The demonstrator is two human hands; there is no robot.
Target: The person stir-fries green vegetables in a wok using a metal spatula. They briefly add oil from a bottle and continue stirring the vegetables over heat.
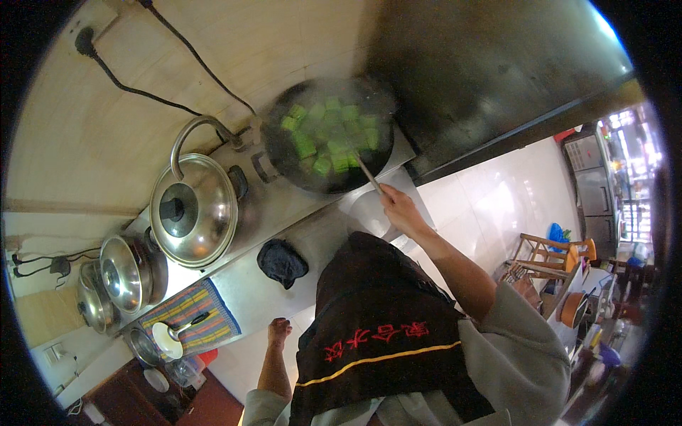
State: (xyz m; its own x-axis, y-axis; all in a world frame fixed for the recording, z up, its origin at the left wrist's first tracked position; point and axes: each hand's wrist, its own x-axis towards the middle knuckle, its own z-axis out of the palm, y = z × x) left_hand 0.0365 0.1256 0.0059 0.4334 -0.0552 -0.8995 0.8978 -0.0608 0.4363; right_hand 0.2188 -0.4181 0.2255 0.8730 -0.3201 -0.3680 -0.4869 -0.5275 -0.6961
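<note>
My right hand (400, 209) grips the metal handle of a cooking utensil (367, 169). The utensil slants into a dark wok (277, 165) at the top middle, and its head is hidden among the food. Bright green vegetable chunks (322, 165) spread across the wok under rising steam. My left hand (279, 331) hangs low beside my black apron (383, 298), over the floor near the counter's front edge. Its fingers are curled, with nothing seen in them. A dark folded cloth (282, 262) lies on the steel counter (240, 298) above that hand.
A large lidded pot (213, 223) stands left of the wok under a curved tap-like metal pipe (184, 133). More lidded pots (120, 274) line the wall. On a striped cloth (210, 301) rests a white plate (166, 346) with a ladle (184, 325). Wooden stools (549, 255) stand at right.
</note>
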